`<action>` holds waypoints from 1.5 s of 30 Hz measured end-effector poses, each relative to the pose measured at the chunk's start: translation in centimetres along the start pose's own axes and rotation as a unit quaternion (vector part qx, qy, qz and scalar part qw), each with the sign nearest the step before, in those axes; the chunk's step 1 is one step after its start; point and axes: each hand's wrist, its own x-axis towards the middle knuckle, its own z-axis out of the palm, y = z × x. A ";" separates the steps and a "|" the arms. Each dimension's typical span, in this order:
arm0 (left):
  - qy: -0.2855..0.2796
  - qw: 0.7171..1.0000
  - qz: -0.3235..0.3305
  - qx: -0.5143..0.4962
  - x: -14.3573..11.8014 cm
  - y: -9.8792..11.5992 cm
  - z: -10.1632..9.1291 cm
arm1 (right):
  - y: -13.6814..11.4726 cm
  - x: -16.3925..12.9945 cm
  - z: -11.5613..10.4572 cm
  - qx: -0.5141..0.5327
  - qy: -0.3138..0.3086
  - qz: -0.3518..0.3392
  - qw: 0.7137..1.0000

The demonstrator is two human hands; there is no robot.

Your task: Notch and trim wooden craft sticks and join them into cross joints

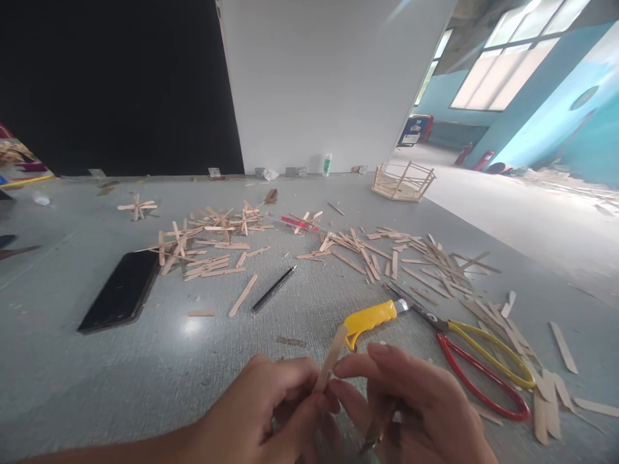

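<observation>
Wooden stick (pixel 331 359) stood tilted between our two hands low over the grey tabletop (pixel 145 386); the fingers of our left hand (pixel 264 412) were pinching its lower end, and the fingers of our right hand (pixel 411 403) were pressed together against it from the other side; just beyond lay a yellow utility knife (pixel 370 318) and red-and-yellow scissors (pixel 483 367); farther off, scattered sticks (pixel 416 258), a black pen (pixel 273 289) and a dark phone (pixel 120 291).
</observation>
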 end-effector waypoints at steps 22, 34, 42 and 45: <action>-0.073 0.997 0.022 -0.010 0.4 -0.2 -0.6 | -0.3 2.5 1.3 0.420 -0.183 0.380 0.803; 0.009 0.994 0.003 -0.108 -0.3 -0.9 0.1 | -0.9 2.7 0.7 0.401 -0.175 0.433 0.788; 0.025 0.997 0.007 -0.078 -0.3 -1.0 0.3 | -1.8 3.5 0.5 0.451 -0.189 0.436 0.756; 0.022 0.997 0.009 -0.069 -0.3 -1.1 0.2 | -1.8 3.5 0.5 0.445 -0.203 0.422 0.763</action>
